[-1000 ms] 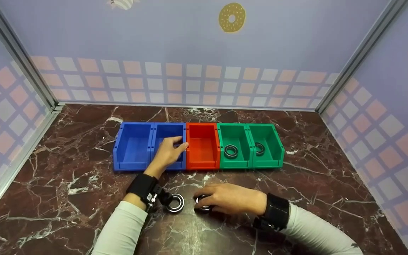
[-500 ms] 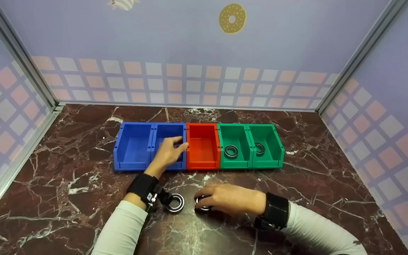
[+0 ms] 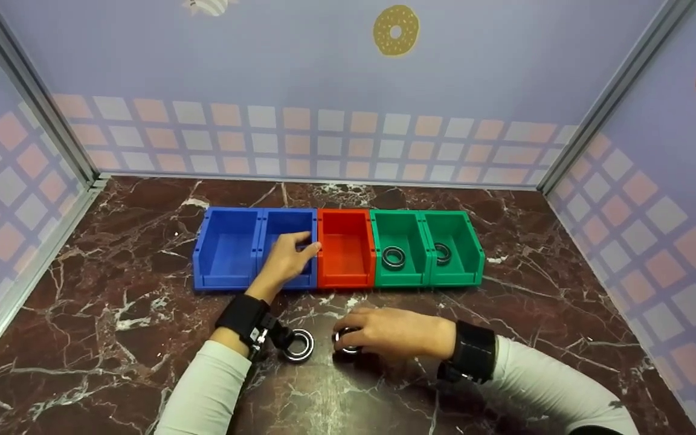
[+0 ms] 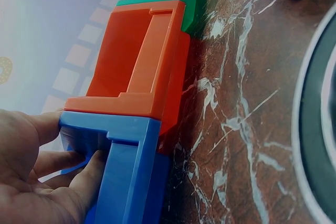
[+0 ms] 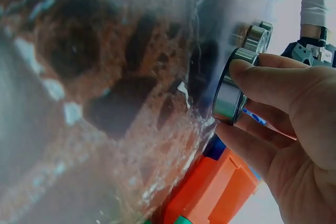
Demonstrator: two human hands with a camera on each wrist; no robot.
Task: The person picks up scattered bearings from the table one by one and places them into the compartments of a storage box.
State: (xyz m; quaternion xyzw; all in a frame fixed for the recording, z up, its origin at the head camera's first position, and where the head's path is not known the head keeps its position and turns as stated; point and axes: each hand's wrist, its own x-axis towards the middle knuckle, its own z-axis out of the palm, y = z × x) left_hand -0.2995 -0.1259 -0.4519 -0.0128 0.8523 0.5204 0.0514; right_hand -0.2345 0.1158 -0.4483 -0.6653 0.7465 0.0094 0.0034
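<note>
My right hand holds a steel ball bearing at the middle front of the table; in the right wrist view thumb and fingers span the bearing's outer rim. Whether it touches the tabletop is unclear. Another bearing lies flat just left of it, beside the left wrist strap. My left hand reaches into the second blue bin. In the left wrist view, its thumb touches the rim near the red bin, while its loosely bent fingers dip inside. Nothing shows in its grasp.
Left of that hand stands another blue bin. Two green bins continue the row to the right; each holds one bearing, such as the bearing in the nearer one. Patterned walls enclose the marble table.
My right hand has shifted slightly away from me, its fingers still at the bearing. The left hand stays in the second blue bin, and the other bearings have not moved.
</note>
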